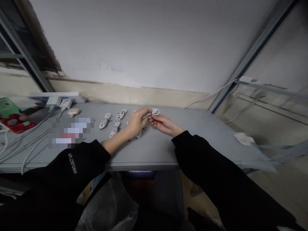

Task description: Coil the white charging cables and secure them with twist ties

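Observation:
A coiled white cable (155, 111) is held just above the grey table, between my two hands. My left hand (138, 122) pinches the bundle from the left, near a dark tie around its middle. From the right, the fingers of my right hand (163, 124) are closed at the same tie and cable. To the left on the table lie more tied white cables: one coiled cable (105, 121), another coil (121, 114) farther back, and a third coil (115, 129) nearer me. Partly hidden under my left hand is one more cable bundle (139, 133).
A white power strip (77, 97) with plugged-in chargers (65, 104) stands at the back left. Loose cords run over the table's left side, by a red and green item (14, 118) and a blurred patch. A crumpled white tissue (243, 139) lies far right; metal posts (252, 53) rise beyond.

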`<act>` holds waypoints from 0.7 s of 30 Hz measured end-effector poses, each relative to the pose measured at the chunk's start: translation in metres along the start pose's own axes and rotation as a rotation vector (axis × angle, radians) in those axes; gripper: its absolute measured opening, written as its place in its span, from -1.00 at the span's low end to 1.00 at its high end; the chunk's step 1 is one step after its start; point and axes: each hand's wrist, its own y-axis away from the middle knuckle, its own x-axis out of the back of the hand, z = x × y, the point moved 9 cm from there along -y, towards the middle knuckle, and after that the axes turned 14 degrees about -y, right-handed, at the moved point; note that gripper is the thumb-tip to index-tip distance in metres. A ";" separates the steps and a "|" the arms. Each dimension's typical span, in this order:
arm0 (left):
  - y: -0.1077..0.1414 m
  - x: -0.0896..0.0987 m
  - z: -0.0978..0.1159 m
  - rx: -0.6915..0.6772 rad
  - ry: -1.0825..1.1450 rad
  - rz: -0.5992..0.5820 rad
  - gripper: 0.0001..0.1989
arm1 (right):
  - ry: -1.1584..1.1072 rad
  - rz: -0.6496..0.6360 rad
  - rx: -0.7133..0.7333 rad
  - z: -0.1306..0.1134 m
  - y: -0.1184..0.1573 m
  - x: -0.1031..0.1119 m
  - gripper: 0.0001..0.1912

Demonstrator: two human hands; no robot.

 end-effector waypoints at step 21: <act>0.001 -0.017 -0.020 0.243 0.360 -0.053 -0.94 | 0.164 0.077 0.138 -0.007 0.003 0.002 -0.76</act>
